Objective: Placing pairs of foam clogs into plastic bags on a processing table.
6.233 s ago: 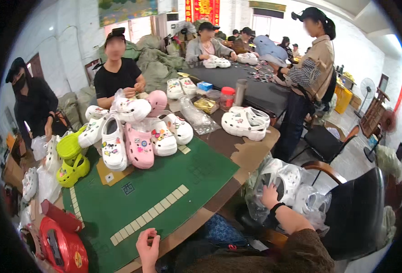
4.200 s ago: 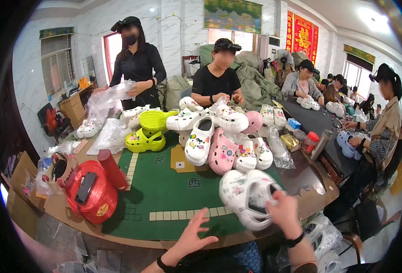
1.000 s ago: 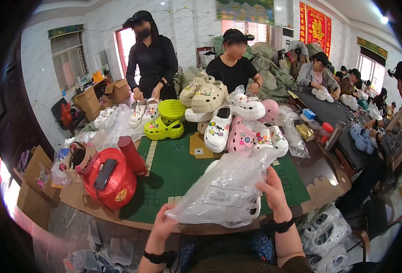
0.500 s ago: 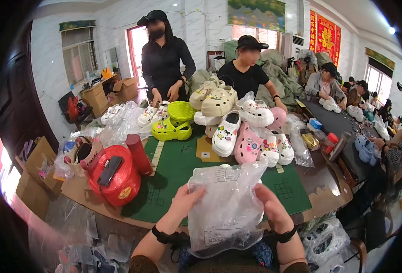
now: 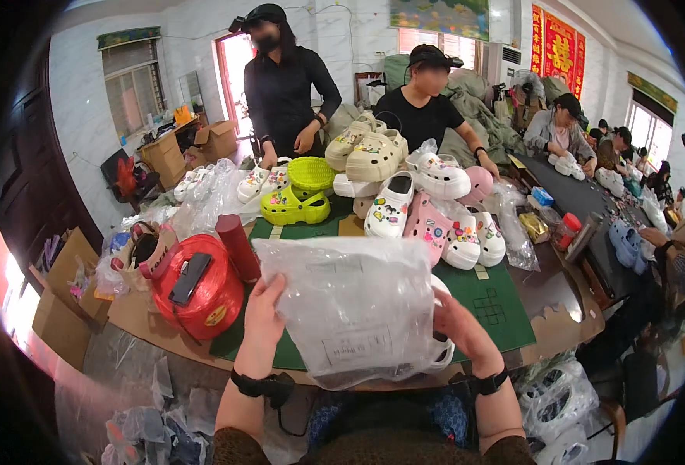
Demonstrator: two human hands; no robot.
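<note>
A clear plastic bag [image 5: 350,310] with printing on it is spread out in front of me. My left hand [image 5: 266,302] pinches its left edge, thumb in front. Beyond the bag's right edge, my right hand [image 5: 466,329] curls round a white clog [image 5: 442,353], which the bag mostly hides; whether any of it lies inside the bag I cannot tell. Past the bag, a pile of clogs covers the table: a white one with charms [image 5: 389,215], a pink one [image 5: 427,226], beige ones [image 5: 375,157] on top, and lime green ones [image 5: 296,208] to the left.
A red roll of plastic twine [image 5: 199,298] carries a phone [image 5: 190,279], with a dark red cylinder [image 5: 238,248] beside it. Two people [image 5: 292,93] [image 5: 427,105] stand or sit across the green mat [image 5: 497,306]. Bagged clogs [image 5: 559,403] lie low at right.
The bag has swung up and left, now spread wider over the mat. My left hand has moved left and up with its edge. More white clog shows beside my right hand.
</note>
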